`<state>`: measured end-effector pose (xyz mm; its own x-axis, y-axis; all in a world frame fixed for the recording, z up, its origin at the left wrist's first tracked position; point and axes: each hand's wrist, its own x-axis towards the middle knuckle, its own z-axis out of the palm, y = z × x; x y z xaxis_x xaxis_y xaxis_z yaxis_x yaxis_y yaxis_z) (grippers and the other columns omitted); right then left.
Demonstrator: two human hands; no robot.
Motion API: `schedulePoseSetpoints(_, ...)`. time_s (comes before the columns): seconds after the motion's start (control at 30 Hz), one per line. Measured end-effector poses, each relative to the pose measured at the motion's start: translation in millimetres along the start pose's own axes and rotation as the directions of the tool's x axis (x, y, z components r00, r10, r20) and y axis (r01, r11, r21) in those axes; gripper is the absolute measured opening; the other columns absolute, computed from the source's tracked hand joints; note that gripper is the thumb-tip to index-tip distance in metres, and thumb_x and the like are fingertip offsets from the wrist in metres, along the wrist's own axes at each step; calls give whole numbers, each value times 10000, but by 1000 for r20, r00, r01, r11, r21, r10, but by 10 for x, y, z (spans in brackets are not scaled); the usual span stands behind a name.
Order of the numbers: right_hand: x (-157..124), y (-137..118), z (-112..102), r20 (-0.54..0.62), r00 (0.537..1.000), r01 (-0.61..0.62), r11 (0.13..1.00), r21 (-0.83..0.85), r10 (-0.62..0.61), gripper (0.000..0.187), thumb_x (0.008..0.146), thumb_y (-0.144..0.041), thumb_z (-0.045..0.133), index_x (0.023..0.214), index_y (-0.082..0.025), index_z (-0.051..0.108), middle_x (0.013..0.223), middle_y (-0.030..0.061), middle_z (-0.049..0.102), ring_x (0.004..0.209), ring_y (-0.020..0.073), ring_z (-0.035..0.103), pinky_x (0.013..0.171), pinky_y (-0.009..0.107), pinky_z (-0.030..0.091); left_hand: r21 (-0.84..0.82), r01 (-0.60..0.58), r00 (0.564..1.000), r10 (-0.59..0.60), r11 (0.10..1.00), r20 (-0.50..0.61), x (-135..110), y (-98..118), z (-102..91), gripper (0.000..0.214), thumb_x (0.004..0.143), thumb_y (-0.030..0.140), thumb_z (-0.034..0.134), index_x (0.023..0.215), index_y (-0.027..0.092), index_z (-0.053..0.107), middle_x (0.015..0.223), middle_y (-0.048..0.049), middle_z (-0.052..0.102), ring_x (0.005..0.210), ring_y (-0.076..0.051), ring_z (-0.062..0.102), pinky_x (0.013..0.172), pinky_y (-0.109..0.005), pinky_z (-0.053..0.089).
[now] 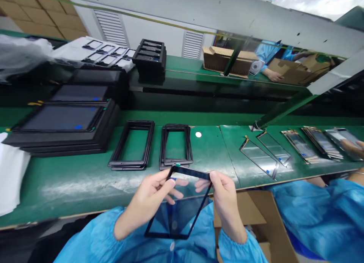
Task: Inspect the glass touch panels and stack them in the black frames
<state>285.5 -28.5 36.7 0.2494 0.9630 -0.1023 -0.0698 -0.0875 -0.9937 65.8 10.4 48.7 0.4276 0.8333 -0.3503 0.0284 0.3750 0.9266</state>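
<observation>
Between my two hands is a clear touchscreen glass panel with a black border, tilted in front of my chest. My left hand grips its upper left corner, thumb in front and fingers showing through the glass. At the upper right corner, my right hand pinches the border the same way. A small green tab sticks up from the top edge. Just beyond lie two stacks of black rectangular frames, a left stack and a right stack.
Black trays bearing dark-screened panels are piled left, beside white sheets. Glass panels and panel stacks lie right, near a co-worker's blue sleeve. A green post supports the shelf. An open cardboard box stands below the table edge.
</observation>
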Motion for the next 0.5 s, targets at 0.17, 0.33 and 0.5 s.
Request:
schedulePoseSetpoints(0.17,-27,-54,39,14,998,62,998,33,-62,493,994,-596,651,743,-194,786,648,62,804,512,205,755,537,277,605,16,-2,1000,2,1000,10,-16,-22,-60,428,965,496,718,1185,132,763,1155,-194,829,813,-297,834,618,-317,674)
schedulePoseSetpoints(0.33,-34,-81,50,45,996,77,997,8,-77,483,1016,-554,622,726,-193,757,658,64,810,516,205,761,533,276,609,143,-56,998,51,988,38,-6,18,-157,459,969,457,713,1336,185,747,1269,-156,805,983,-312,825,761,-333,683)
schedulePoseSetpoints(0.5,0,-65,198,229,968,146,972,-182,-102,255,946,-352,738,741,-225,821,675,12,813,599,172,769,618,240,594,393,-226,957,127,892,261,31,141,-137,655,903,321,792,1531,326,609,1295,-51,803,1146,-300,775,995,-344,613)
